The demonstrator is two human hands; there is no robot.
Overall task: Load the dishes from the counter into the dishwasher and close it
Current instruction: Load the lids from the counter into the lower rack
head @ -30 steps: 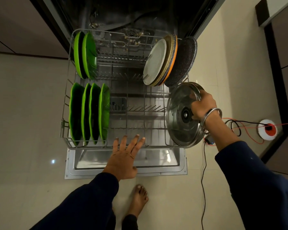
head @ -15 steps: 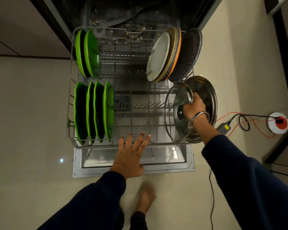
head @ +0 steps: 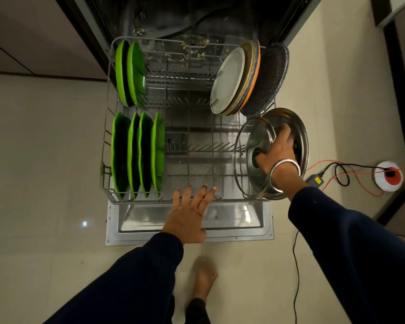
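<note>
Head view: loading step, racking lids. Right hand [head: 277, 149] at 3 o'clock grips glass lid [head: 248, 157], fingers curled over its rim, standing it in rack [head: 104, 146] beside steel lid [head: 301, 136]. Left hand [head: 188, 215], fingers spread and holding nothing, at rack's 6 o'clock edge. Next: seat lid between tines, let go.

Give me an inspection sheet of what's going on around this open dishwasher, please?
Surface: pulled-out wire rack over the lowered door.
Job's things: six green plates upright at left; pale and dark plates leaning at back right; glass lid and steel lid upright at front right.
Clutter: food scraps on the tub floor.
Hands: left hand flat, fingers spread at the rack's front edge; right hand grips the glass lid.
Cables: black and red cords to a round socket.
Surroundings: tiled floor, bare foot.
</note>
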